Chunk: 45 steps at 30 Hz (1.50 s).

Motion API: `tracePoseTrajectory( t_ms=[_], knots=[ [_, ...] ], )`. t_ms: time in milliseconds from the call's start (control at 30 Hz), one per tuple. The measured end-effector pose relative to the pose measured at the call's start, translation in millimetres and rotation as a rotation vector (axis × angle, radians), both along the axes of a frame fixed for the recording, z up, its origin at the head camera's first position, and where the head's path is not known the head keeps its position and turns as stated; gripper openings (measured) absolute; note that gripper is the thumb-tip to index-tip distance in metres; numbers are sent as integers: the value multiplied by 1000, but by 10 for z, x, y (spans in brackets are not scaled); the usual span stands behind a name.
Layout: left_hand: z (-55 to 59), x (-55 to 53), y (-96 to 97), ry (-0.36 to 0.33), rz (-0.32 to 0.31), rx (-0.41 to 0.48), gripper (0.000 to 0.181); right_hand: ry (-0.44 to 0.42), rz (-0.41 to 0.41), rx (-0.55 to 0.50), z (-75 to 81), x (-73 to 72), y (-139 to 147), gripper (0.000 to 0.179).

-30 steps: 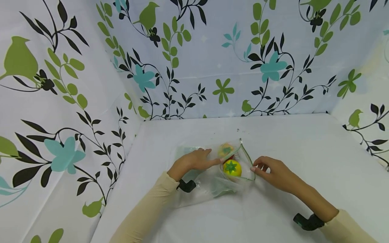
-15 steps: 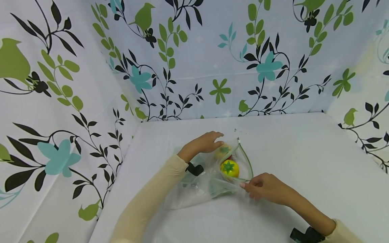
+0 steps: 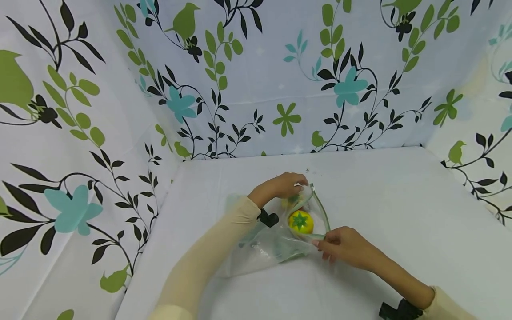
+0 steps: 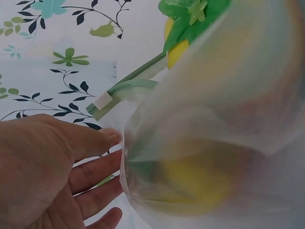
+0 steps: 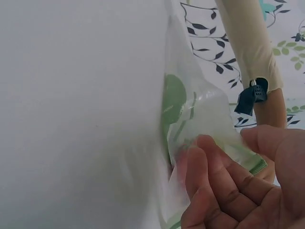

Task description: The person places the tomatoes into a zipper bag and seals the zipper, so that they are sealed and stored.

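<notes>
Plastic bag (image 3: 252,258): mid-tabletop (image 3: 384,191), short of far edge | yellow fruit (image 3: 301,222): inside bag's mouth | left hand (image 3: 282,185): grip apart, at bag | right hand (image 3: 348,247): grip clamped on bag's rim

Fruit (image 3: 301,222): yellow, green star | bag (image 3: 272,246): translucent, green-edged | sleeves (image 3: 212,244): cream | backdrop (image 3: 256,75): pale, leaf-and-bird print

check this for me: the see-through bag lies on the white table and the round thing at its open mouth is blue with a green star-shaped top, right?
The colour is wrong: the head view shows the round thing at the open mouth of the see-through bag is yellow, not blue.
</notes>
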<state>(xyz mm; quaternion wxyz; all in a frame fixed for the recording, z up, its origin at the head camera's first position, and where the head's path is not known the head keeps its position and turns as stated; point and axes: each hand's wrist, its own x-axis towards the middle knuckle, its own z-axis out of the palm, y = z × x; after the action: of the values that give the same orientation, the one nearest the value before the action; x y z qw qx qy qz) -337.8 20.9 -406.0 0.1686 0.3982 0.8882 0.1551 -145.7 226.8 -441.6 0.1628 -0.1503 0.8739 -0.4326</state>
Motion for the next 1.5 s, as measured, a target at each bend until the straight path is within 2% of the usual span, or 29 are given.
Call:
tracePoseTrajectory(
  t_ms=[267,467,600,767,1033,1367,1500],
  knots=[
    [-8,-74,-216,2,65,68,16,64,5,49,34,-59,103,30],
    [7,-117,-536,16,106,88,12,141,2,66,70,-154,274,23],
    [-7,-122,-761,-1,133,144,11,180,-19,93,86,-194,389,21],
    [-16,-84,-996,-43,168,237,12,230,-43,103,119,-230,465,19],
    [-30,4,-1249,-93,205,376,13,347,-75,120,155,-269,481,13],
    [-98,117,-1494,-185,216,556,14,356,-96,69,175,-305,542,12],
    [-68,194,-1523,-199,200,621,14,351,-85,40,186,-333,544,14]
  ],
)
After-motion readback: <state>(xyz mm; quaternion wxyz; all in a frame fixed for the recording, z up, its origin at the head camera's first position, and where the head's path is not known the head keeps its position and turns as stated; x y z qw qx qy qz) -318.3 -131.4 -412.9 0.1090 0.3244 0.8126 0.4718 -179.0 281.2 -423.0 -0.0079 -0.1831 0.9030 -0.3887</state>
